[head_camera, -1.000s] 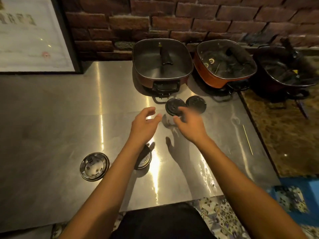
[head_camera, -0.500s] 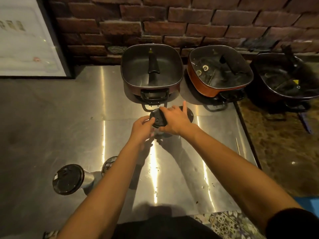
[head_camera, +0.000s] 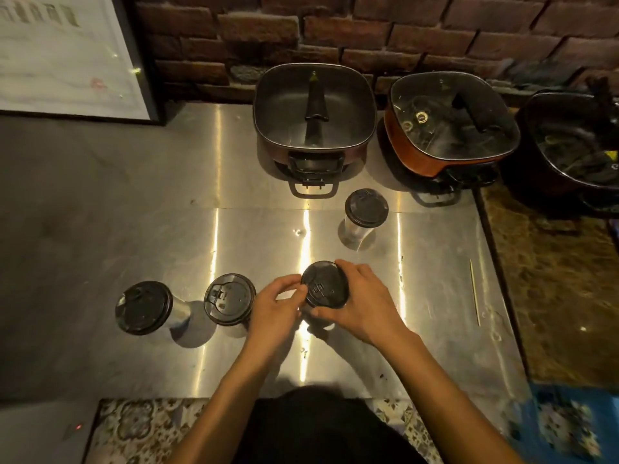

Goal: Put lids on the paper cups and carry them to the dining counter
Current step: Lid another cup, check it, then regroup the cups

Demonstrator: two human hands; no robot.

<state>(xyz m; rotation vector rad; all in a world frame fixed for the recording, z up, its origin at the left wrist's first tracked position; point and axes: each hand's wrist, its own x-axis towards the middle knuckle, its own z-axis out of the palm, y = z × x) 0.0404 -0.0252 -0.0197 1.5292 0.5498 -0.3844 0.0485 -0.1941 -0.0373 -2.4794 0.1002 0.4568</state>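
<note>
key relation: centre lid sits between the two hands, lower centre of frame; left hand at its left rim, right hand at its right rim and near edge; both equally near
left fingers: curled, tips on the lid's left edge
right fingers: curled over the far-right rim, thumb along the near side under the lid; a real grip
centre cup: upright, long axis vertical, mostly hidden under lid and hands; whether it rests on the steel counter can't be told
lid seat: looks flat on the cup; full snap not visible
step (judged): pressing the last lid down, or about to lift this cup
far cup: lidded, upright, above centre, well apart from the hands
left cups: two lidded, left-most cup and inner cup, the inner one just beside the left hand
cup contents: hidden, all four lids on
pots: three along the top, left pot glass-lidded, contents unclear
risk (judged): left wrist could knock the inner cup
</note>
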